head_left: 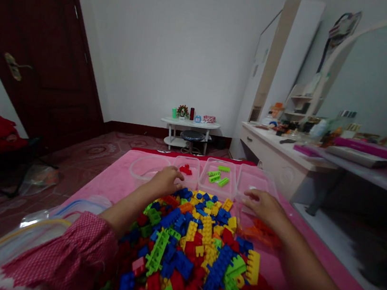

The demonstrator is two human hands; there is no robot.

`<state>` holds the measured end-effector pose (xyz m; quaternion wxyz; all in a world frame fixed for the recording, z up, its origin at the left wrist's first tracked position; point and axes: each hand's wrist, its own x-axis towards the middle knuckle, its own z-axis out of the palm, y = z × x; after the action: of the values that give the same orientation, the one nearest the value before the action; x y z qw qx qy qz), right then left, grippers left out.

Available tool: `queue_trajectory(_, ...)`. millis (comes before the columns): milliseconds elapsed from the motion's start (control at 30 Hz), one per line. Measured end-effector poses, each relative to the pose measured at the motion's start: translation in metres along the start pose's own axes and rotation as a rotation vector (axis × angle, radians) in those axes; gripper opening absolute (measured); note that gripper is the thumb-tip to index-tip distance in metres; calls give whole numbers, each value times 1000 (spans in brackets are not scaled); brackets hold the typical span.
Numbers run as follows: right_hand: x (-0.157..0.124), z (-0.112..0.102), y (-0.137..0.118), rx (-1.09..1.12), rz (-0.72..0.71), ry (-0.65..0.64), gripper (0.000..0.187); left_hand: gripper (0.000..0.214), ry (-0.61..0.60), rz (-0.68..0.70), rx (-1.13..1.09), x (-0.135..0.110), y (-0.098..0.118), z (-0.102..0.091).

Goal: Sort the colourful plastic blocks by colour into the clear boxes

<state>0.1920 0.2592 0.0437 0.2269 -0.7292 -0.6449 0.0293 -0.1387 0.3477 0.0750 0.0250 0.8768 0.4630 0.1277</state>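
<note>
The fingers (178, 175) of the left hand (165, 182) are bent and loose, with nothing seen between them, beside a clear plastic tub (192, 181) with small red bumpy blocks (186, 169) inside. The right hand (264, 207) is loose too, near another see-through plastic tub (266, 178). Between the arms, a big heap of hard, knobbly, many-coloured plastic blocks (207, 228) sits on a soft-looking pink cloth (108, 171). Long light-green blocks (223, 182) lie in a middle tub (203, 185).

Both arms (130, 206) reach forward, left hand (168, 181) and right hand (264, 207) well apart, fingers (254, 195) loosely curved.
</note>
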Motion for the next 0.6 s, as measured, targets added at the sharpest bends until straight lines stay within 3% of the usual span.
queue_trajectory(200, -13, -20, 15, -178, 43, -19, 31, 35, 0, 27, -138, -36, 35, -9)
queue_trajectory(367, -4, -49, 28, -195, 2, -245, 25, 34, 3, 46, -233, -51, 44, -14)
queue_trajectory(500, 20, -60, 15, -181, 3, -290, 21, 35, 24, 41, -264, -57, 48, -11)
queue_trajectory(600, 38, -47, -4, -180, 38, -274, 32, 35, 0, 57, -255, -56, 52, -11)
